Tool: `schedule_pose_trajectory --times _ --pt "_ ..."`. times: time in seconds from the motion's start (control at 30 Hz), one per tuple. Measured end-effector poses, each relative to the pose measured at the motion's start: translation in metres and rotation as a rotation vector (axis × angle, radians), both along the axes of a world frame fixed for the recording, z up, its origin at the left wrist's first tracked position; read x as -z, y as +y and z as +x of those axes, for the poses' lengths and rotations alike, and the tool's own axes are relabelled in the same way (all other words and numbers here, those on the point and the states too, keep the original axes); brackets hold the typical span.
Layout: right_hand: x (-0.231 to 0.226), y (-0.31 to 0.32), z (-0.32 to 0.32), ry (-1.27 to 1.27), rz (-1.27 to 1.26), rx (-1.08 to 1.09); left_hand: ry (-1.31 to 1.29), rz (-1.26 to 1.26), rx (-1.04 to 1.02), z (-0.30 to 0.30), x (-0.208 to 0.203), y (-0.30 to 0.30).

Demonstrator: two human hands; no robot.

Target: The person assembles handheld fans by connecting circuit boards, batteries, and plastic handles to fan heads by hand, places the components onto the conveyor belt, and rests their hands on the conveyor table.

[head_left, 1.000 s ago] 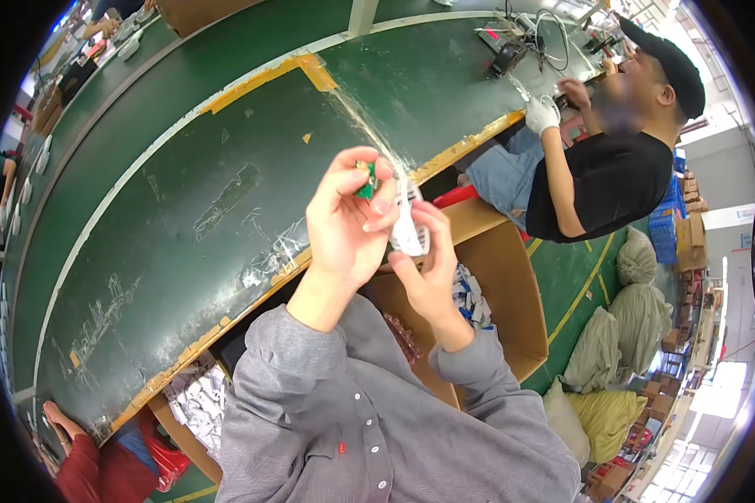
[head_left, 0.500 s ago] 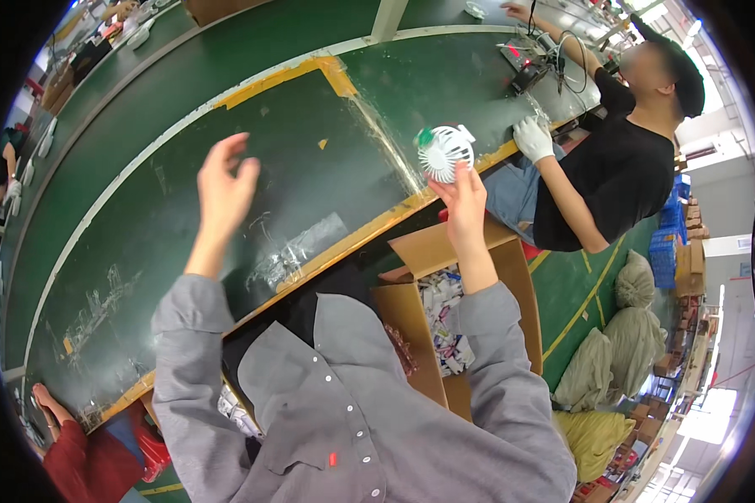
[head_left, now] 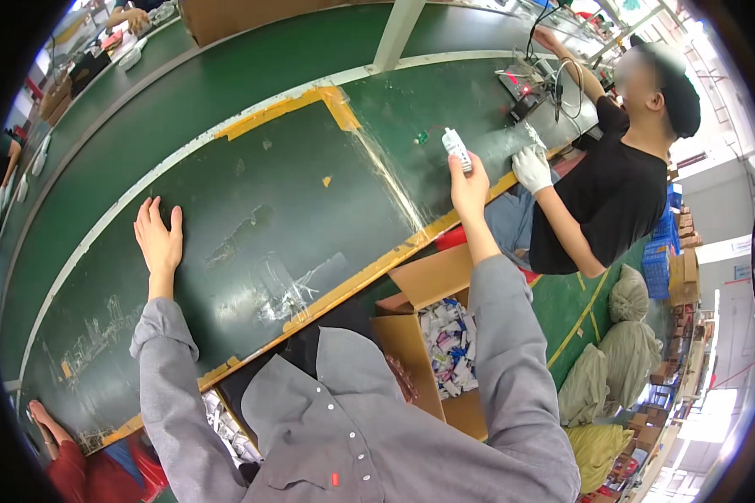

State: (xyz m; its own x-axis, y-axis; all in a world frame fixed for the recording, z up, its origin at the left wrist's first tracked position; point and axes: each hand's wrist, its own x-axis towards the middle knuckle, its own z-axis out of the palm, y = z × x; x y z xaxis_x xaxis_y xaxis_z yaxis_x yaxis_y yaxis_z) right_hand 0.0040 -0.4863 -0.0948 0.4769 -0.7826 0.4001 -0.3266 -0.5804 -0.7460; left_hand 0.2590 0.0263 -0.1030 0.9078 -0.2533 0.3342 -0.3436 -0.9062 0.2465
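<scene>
In my right hand [head_left: 471, 189] is a small white fan [head_left: 455, 149], pinched between thumb and fingers over the far right of the green worktable [head_left: 260, 210]. Its narrow side faces me, so the round slotted grille hardly shows. A little green circuit board [head_left: 422, 137] hangs out from it on thin wires. Further left, my left hand [head_left: 159, 239] is over the dark tabletop, palm down with fingers apart, holding nothing. Whether it touches the surface I cannot tell.
Below the table edge stands a cardboard box [head_left: 415, 360] filled with small white and coloured pieces. At the right sits a co-worker [head_left: 612, 180] with a gloved hand on the table edge, beside a wired device [head_left: 524, 92]. Another person's red sleeve [head_left: 67, 474] shows lower left.
My left hand has moved left and downward, its fingers spreading. The fan in my right hand has turned from its round grille face to its narrow side.
</scene>
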Motion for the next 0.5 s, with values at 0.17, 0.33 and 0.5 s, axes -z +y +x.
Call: schedule_pose_trajectory --times 0.17,0.33,0.5 --pt "0.006 -0.056 0.025 0.390 -0.392 0.145 -0.022 -0.046 0.009 -0.003 -0.009 -0.015" --pt "0.012 -0.020 0.057 0.553 -0.446 0.208 -0.091 -0.029 0.026 -0.004 -0.004 0.006" --pt "0.007 0.067 0.059 0.354 -0.477 -0.172 -0.030 0.007 -0.015 -0.001 0.002 0.007"
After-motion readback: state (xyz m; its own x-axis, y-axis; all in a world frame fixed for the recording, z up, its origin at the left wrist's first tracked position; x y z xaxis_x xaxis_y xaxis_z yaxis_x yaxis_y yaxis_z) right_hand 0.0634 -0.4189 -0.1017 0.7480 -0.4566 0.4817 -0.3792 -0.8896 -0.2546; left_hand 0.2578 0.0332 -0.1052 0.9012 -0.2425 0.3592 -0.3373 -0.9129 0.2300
